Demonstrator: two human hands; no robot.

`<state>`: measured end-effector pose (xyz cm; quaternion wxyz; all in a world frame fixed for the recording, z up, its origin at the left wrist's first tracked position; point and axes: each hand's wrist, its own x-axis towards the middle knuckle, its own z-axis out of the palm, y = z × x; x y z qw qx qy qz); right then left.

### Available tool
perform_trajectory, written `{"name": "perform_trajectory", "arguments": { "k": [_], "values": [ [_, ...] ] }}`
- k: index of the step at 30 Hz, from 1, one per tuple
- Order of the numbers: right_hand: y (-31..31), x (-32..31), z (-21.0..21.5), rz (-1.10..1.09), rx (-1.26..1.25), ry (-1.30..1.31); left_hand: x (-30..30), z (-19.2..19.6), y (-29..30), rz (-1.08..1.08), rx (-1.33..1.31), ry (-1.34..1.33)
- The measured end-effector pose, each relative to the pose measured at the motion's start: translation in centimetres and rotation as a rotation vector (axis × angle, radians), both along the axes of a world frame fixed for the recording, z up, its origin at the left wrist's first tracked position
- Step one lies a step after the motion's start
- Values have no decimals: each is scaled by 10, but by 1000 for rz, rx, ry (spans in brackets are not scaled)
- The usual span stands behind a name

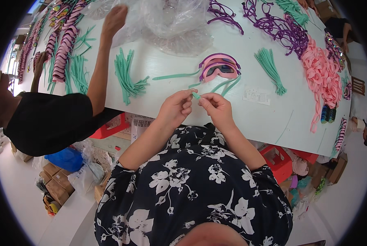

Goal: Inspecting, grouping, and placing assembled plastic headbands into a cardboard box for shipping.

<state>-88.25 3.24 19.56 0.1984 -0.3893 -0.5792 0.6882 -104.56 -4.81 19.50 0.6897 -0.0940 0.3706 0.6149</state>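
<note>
Close together over the table's near edge, my left hand (178, 106) and my right hand (217, 107) pinch a green strap (196, 95) between them. Its short end shows between my fingertips. Just beyond lie pink swim goggles (220, 71) with dark lenses and purple trim, apparently two stacked frames. One green strap (176, 76) stretches left from the goggles, and others loop down their right side toward my right hand. Where the pinched strap joins the goggles is partly hidden by my fingers.
Green strap bundles (128, 76) (270, 70) lie on both sides. Clear plastic bags (177, 26) sit at the back. Pink straps (321, 74) and purple frames (275, 30) are heaped right. At left, a co-worker's arm (103, 61) reaches across the table. Red stools (277, 163) stand below.
</note>
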Motion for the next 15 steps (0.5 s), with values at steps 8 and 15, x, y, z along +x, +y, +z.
{"name": "perform_trajectory", "arguments": {
  "k": [8, 15],
  "values": [
    [-5, 0, -5, -66, 23, 6, 3, 3, 3, 3, -20, 0],
    [-7, -2, -6, -100, 9, 19, 6, 5, 1, -4, -12, 33]
  ]
}}
